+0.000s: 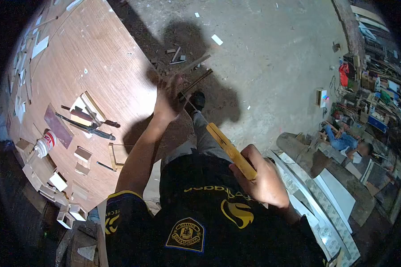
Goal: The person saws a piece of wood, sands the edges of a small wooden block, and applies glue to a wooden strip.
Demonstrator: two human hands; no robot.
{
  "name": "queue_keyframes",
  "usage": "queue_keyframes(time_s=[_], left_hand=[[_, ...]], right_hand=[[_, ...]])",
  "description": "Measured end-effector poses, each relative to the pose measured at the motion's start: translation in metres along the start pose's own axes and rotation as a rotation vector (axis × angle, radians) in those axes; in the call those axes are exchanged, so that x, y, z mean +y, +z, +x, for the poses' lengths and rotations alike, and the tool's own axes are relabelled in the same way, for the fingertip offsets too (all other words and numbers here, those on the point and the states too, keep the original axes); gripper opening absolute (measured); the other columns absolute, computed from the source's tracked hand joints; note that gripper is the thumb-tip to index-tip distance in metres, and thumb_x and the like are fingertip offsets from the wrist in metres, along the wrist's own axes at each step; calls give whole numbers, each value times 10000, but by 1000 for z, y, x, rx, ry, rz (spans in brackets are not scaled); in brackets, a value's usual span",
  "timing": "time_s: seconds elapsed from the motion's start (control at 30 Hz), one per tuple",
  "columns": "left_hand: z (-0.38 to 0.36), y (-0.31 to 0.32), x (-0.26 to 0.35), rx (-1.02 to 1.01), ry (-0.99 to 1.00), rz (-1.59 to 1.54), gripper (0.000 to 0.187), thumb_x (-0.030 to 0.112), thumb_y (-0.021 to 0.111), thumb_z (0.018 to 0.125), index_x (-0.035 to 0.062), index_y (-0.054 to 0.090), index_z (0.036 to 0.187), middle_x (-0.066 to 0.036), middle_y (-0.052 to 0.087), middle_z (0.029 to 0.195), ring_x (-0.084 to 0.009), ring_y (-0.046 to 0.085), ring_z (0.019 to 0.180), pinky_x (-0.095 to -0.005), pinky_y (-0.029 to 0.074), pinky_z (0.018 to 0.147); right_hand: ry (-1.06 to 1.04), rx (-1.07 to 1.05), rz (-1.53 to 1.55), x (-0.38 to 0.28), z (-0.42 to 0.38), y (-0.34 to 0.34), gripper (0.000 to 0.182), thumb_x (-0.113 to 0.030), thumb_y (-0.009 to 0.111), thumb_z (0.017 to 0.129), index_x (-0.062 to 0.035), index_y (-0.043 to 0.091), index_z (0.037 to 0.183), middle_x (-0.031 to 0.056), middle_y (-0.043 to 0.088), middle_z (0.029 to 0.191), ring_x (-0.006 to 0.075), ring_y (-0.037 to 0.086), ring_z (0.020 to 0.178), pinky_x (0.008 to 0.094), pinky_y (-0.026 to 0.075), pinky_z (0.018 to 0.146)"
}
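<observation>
My right hand [263,178] is wrapped round the yellow wooden handle of a saw [231,150]. The saw's thin blade shows nearly edge-on and runs up and left toward my left hand [168,98]. That hand is at the table's edge, its fingers closed on a narrow wooden strip [196,64] that juts out over the floor. A darker strip [197,83] lies just below it in this view. Shadow and blur partly hide the left fingertips.
On the wooden table [107,53] lie a dark-handled tool [87,127], a brown flat piece [58,124], a white tub [45,143] and several small wooden boxes [82,155]. White panels [316,218] lie at right. Farther off, a person [343,140] is among piled materials.
</observation>
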State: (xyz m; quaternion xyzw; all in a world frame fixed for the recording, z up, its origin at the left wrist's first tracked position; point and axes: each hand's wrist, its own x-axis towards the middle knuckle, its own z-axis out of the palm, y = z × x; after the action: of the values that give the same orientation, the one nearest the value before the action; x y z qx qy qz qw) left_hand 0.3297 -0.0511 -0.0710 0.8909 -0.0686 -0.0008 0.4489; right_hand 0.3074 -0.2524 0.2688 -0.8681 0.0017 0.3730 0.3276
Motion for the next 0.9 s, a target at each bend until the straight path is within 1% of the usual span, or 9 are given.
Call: queue_keyframes(time_s=[0.23,0.37,0.43,0.47,0.57,0.63,0.67,0.73,0.9], left_hand=[[4,-20,17,-41,216,185,796,233,744,736,63,340,1400,-169,453,1347,-374,318,1316,-629,194,1096],[3,-40,23,-83,116,-33,715,152,730,696,49,407,1327,-173,455,1345,-390,344,1296,-593,223,1095],[7,-37,10,108,226,-196,558,76,673,702,47,488,1229,-179,512,1295,-393,470,1209,-499,372,1028],[10,-34,5,107,229,-196,558,76,673,702,47,488,1229,-179,512,1295,-393,470,1209,-499,372,1028],[34,-34,6,305,33,-210,403,99,632,781,33,553,1170,-186,603,1172,-356,606,1048,-401,487,894],[70,-41,10,-20,-286,-346,407,330,610,910,12,605,1164,-165,668,1071,-284,651,987,-372,494,880],[85,-39,8,-14,-284,-344,407,330,610,910,12,605,1164,-165,668,1071,-284,651,987,-372,494,880],[111,-36,8,-411,-355,-238,524,474,652,869,19,653,1128,-149,683,1023,-240,652,973,-373,496,861],[136,-24,16,-843,-342,-257,456,450,683,840,19,710,988,-113,720,882,-205,689,818,-334,537,741]], right_hand=[[33,-27,-15,1,0,-2,258,-109,700,846,-40,487,975,153,622,730,339,667,696,394,483,579],[-7,2,-33,3,-2,5,265,-115,701,850,-39,487,986,154,631,754,334,672,706,388,487,583],[-22,28,-33,4,-3,7,266,-115,702,851,-39,487,988,155,634,758,333,674,702,386,490,581],[-16,26,-34,5,-3,7,268,-116,702,851,-40,486,990,159,635,770,331,677,707,387,492,581],[6,3,-48,5,-4,8,270,-119,702,852,-44,485,995,166,639,795,329,681,716,389,494,581],[20,-20,-59,4,-6,7,271,-120,701,853,-47,483,998,168,641,808,328,683,719,389,495,580],[33,-50,-49,1,-6,6,272,-121,701,854,-49,483,999,167,638,814,328,683,721,387,495,579],[38,-77,-47,2,-6,7,273,-122,701,854,-51,482,1001,165,635,820,327,683,722,385,496,578],[1,-69,-126,-2,-10,6,295,-117,713,836,-47,484,1009,148,610,790,313,674,675,370,492,556]])
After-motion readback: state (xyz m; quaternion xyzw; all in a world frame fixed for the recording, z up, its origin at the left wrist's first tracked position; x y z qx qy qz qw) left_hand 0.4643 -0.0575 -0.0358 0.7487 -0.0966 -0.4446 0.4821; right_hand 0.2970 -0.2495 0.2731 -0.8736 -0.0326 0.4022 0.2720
